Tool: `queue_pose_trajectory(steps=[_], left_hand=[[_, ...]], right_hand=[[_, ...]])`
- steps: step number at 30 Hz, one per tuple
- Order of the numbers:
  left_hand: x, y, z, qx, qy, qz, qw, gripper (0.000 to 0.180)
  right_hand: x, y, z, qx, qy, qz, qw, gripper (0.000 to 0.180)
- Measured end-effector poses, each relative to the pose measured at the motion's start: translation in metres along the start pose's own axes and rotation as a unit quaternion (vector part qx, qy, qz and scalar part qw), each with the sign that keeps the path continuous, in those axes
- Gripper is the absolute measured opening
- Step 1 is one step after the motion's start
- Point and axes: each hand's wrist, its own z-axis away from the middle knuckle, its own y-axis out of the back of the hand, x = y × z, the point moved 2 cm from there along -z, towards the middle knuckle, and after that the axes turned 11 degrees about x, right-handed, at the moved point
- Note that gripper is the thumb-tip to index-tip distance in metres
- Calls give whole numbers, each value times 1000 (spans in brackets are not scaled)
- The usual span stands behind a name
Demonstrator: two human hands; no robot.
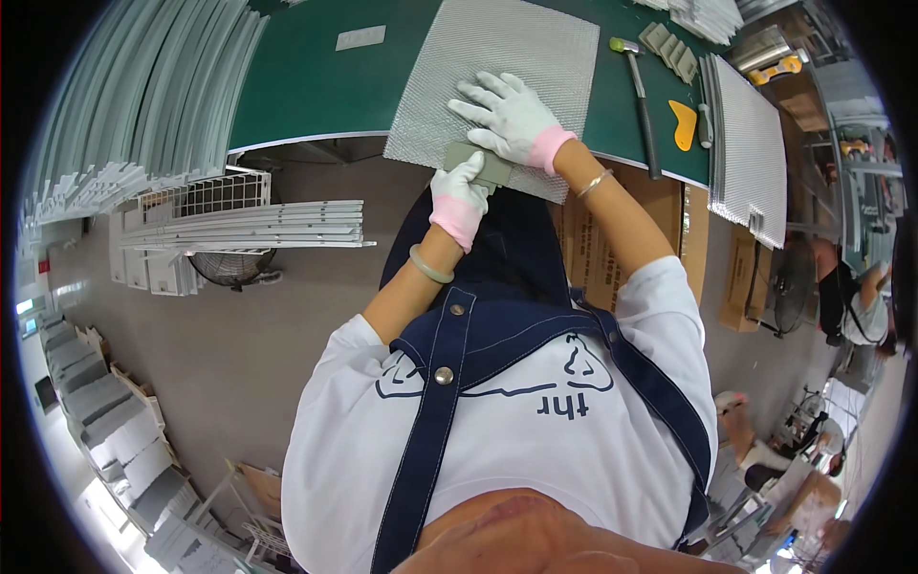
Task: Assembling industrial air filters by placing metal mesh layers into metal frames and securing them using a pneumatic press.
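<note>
The left hand (460, 194) held the grey-green pieces (494, 169) at the near edge of the silver sheet (516, 43), which stretched ahead, and the right hand (507, 119), fingers spread, lay nearer its middle.

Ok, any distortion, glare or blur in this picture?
All in the head view: pale strips curve, corners go black; left hand and right hand look fairly sharp; light blows out at lower left; a co-worker at far right looks soft.

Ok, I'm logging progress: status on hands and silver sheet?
Right hand spread on silver sheet. Left hand gripping grey-green material at sheet's near edge. Hammer lies right, clear of sheet.
</note>
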Motion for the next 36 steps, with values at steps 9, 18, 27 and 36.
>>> queue_pose_trajectory(steps=[9, 18, 27, 36], left_hand=[[5, 2, 1, 22, 40, -97, 994, 14], [12, -4, 12, -80, 158, 17, 984, 29], [-12, -1, 1, -59, 127, -46, 989, 39], [106, 69, -10, -2, -31, -303, 952, 72]], right_hand=[[2, -5, 0, -17, 22, 13, 1000, 48], [21, -11, 5, 28, -52, -198, 978, 49], [33, -7, 7, -4, -89, -233, 968, 51], [12, 80, 127, 228, -532, -215, 786, 31]])
